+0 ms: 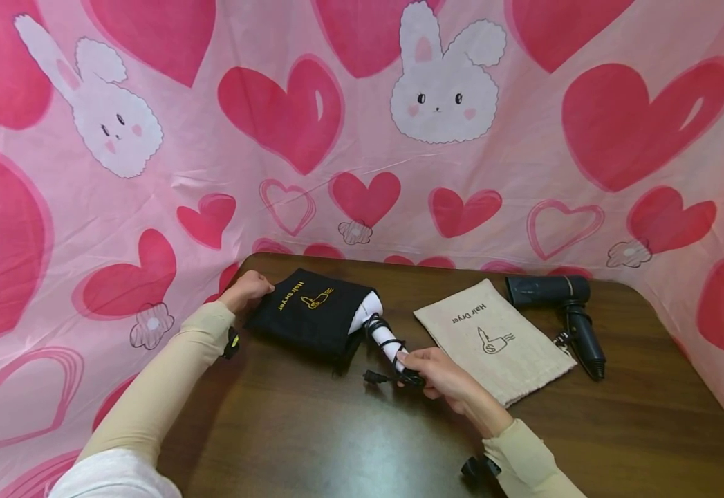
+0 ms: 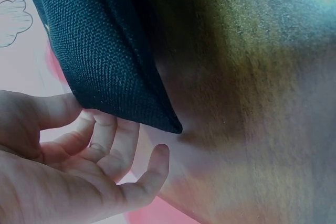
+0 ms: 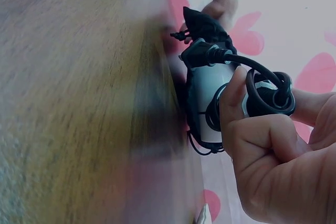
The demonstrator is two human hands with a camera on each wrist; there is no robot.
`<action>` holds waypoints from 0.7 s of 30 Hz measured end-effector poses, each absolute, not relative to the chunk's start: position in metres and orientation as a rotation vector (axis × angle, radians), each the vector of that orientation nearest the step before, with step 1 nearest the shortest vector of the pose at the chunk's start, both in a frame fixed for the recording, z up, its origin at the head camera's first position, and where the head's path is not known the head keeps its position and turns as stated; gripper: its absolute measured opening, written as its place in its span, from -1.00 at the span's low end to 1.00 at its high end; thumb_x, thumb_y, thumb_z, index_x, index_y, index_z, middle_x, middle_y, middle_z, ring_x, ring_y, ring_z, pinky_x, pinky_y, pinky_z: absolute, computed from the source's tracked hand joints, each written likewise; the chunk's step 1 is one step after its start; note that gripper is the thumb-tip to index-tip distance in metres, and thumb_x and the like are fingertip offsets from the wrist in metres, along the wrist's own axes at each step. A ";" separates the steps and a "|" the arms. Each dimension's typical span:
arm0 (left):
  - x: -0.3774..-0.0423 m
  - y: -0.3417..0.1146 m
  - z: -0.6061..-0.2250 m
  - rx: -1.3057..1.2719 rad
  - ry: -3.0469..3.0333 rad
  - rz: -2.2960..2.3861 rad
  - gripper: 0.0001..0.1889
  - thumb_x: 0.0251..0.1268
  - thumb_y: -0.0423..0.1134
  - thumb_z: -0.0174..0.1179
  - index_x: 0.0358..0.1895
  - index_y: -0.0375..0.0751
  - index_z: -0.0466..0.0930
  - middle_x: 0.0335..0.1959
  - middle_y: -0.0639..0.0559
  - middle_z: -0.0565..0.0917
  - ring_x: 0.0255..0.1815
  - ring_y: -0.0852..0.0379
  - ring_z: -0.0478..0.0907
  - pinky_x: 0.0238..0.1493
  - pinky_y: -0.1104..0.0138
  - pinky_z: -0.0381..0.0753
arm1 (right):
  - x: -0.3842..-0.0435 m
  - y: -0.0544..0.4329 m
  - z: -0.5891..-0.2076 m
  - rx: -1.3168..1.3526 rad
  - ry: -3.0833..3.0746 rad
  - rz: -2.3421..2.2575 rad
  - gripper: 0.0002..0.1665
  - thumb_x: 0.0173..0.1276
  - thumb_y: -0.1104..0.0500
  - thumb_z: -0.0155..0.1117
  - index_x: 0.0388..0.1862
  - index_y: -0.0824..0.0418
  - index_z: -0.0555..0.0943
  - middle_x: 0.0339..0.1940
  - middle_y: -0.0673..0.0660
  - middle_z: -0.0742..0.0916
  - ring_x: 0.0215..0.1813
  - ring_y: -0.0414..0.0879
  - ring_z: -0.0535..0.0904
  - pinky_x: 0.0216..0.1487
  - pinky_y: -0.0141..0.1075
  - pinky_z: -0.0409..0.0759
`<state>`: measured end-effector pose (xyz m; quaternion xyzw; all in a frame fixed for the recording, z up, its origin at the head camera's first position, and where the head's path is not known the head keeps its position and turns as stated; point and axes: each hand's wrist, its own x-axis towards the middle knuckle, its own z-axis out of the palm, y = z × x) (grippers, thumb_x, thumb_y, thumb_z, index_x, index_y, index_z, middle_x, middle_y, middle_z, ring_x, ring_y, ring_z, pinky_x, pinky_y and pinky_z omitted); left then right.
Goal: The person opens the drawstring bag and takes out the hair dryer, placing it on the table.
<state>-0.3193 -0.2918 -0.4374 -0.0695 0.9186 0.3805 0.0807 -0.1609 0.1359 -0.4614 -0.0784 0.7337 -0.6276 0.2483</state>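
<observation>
A black cloth bag (image 1: 312, 311) printed "Hair Dryer" lies at the left of the table, its mouth facing right. From that mouth a white hair dryer (image 1: 370, 304) sticks out, with its black cord (image 1: 386, 339) wound round the handle. My right hand (image 1: 439, 377) grips the end of the handle; in the right wrist view the plug (image 3: 202, 54) hangs off beside the fingers. At the bag's closed far corner, my left hand (image 1: 248, 290) pinches the cloth between thumb and fingers, the little finger standing free in the left wrist view. The dryer's head is mostly hidden inside the bag.
To the right lies a flat beige cloth bag (image 1: 492, 346) with the same print. Beside it rests a black hair dryer (image 1: 576, 311) with its cord round the handle. Pink heart-patterned cloth (image 1: 362, 138) hangs behind the brown wooden table (image 1: 312, 443).
</observation>
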 end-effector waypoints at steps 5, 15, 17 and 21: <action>-0.321 -0.294 -0.439 -0.231 2.700 1.184 -0.72 0.49 -0.37 0.15 -0.50 -0.26 0.55 -0.58 0.02 0.47 -0.43 0.03 0.51 -0.34 0.28 0.57 | -0.161 0.136 -0.462 -0.210 1.991 -1.720 -0.46 0.67 -0.06 0.14 0.05 0.46 0.66 -0.37 0.12 0.77 -0.58 -0.20 0.19 -0.58 -0.38 0.16; -0.317 -0.296 -0.438 -0.226 2.691 1.189 -0.74 0.49 -0.39 0.13 -0.46 -0.29 0.54 -0.52 0.00 0.49 -0.38 0.03 0.52 -0.28 0.25 0.60 | -0.161 0.135 -0.462 -0.208 1.997 -1.723 -0.47 0.67 -0.05 0.14 0.04 0.45 0.66 -0.38 0.10 0.77 -0.57 -0.19 0.19 -0.58 -0.38 0.16; -0.317 -0.296 -0.438 -0.225 2.678 1.208 -0.75 0.50 -0.40 0.13 -0.46 -0.30 0.55 -0.52 0.00 0.50 -0.39 0.03 0.53 -0.27 0.24 0.62 | -0.161 0.135 -0.462 -0.208 1.999 -1.724 -0.47 0.67 -0.05 0.14 0.04 0.46 0.66 -0.39 0.10 0.77 -0.58 -0.20 0.19 -0.58 -0.38 0.16; -0.318 -0.299 -0.439 -0.226 2.659 1.239 -0.76 0.49 -0.41 0.13 -0.44 -0.31 0.56 -0.51 0.01 0.51 -0.39 0.05 0.53 -0.28 0.23 0.63 | -0.161 0.135 -0.461 -0.216 1.998 -1.724 -0.46 0.67 -0.05 0.13 0.04 0.47 0.65 -0.38 0.11 0.77 -0.58 -0.20 0.20 -0.57 -0.38 0.16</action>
